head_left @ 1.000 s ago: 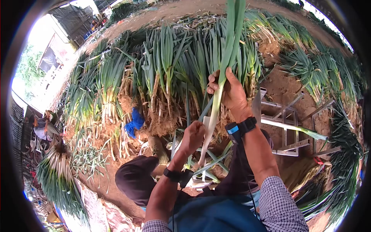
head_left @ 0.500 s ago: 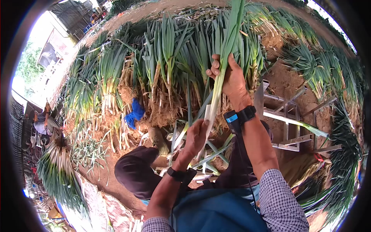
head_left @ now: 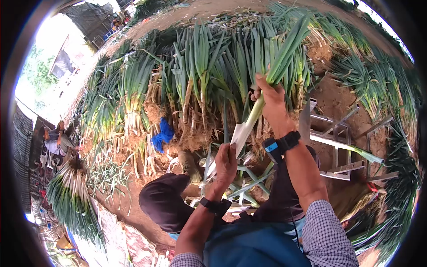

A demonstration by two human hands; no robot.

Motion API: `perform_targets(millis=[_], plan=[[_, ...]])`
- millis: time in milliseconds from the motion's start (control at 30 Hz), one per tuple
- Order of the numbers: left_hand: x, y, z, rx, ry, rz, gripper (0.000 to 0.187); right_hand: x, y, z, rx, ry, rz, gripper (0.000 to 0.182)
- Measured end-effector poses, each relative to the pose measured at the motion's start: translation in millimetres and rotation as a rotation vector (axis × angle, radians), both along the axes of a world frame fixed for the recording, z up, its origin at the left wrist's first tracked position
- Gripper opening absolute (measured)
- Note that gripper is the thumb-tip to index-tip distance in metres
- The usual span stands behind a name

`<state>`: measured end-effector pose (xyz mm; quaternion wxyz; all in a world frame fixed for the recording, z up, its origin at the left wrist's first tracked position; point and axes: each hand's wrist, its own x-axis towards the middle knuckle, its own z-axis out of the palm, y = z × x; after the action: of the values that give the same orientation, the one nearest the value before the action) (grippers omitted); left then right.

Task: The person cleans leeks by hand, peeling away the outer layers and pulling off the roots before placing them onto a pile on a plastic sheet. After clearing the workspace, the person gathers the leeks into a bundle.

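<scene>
Head view: right hand [head_left: 269,99] is clenched around a leek [head_left: 260,104] at the point where white stalk turns to green, holding it tilted up-right in front of the heaped leek pile [head_left: 195,75]. Left hand [head_left: 226,162] grips the leek's lower white end, fingers closed on a peeled outer skin [head_left: 239,133], above trimmed scraps [head_left: 244,178] on the ground. A metal rack [head_left: 338,142] stands just right, with one cleaned leek [head_left: 344,147] lying on it.
</scene>
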<state>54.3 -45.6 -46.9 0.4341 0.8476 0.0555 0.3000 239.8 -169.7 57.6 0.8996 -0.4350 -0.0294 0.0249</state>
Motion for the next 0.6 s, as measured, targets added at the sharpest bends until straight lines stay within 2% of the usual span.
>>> perform_targets(millis=[33,167,267,300,400,433,600], plan=[[-2.4,0.0,-4.9,-0.082,0.196,0.004,0.029,0.7,-2.9,-2.7,0.013,0.032,-0.002,0.023],[14.2,7.2,-24.9,-0.899,0.539,-0.169,0.035,12.4,-17.8,-1.0,0.193,0.028,0.191,0.017],[12.5,14.2,-20.5,-1.086,0.591,-0.232,0.037,18.0,-25.5,4.5,0.251,0.036,0.296,0.017],[10.4,17.2,-14.6,-1.199,0.577,-0.340,0.038,23.9,-27.9,-0.5,0.319,-0.042,0.385,0.020],[-3.2,13.5,15.3,-1.173,0.563,-0.575,0.038,21.5,-29.8,9.1,0.304,-0.090,0.368,0.023],[-3.3,15.3,6.9,-1.037,0.553,-0.588,0.040,18.9,-30.1,13.2,0.270,-0.088,0.343,0.024],[0.9,11.5,-13.7,-0.880,0.380,-0.331,0.034,16.7,-33.3,4.2,0.020,-0.070,0.124,0.026]])
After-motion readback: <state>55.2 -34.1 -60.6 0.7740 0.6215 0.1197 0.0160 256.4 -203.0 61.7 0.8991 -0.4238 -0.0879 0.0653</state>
